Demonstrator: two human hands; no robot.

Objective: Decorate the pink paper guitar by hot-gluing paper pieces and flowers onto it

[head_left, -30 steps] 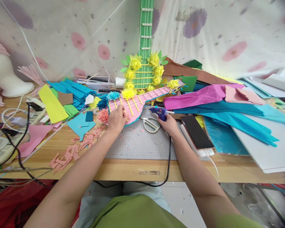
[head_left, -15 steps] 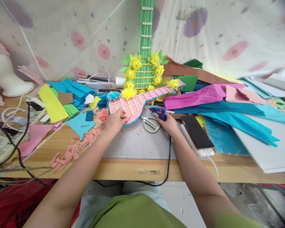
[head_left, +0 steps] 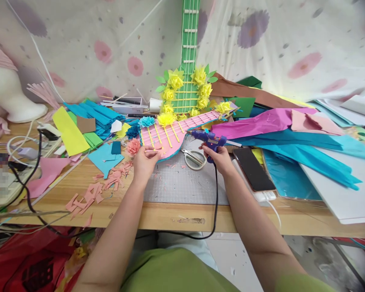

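My right hand is wrapped round the handle of a blue hot glue gun, raised over the mat with its nozzle pointing left towards the pink paper instrument. Its cord hangs down from the handle. My left hand is closed in a pinch at the lower left of the pink instrument; what the fingertips hold is too small to make out. Yellow strips and strings cross the instrument, with a yellow flower, a blue flower and a pink flower along its left side. Scissors lie between my hands.
Behind stands a green paper instrument with yellow flowers. A phone on a white power strip and crepe paper lie right. Pink scraps, coloured paper and cables lie left. A grey cutting mat covers the front middle.
My right hand has lifted the glue gun, whose nozzle now reaches further left over the scissors. My left hand stays near the instrument's lower edge, its fingers pinched and the forearm swung inward.
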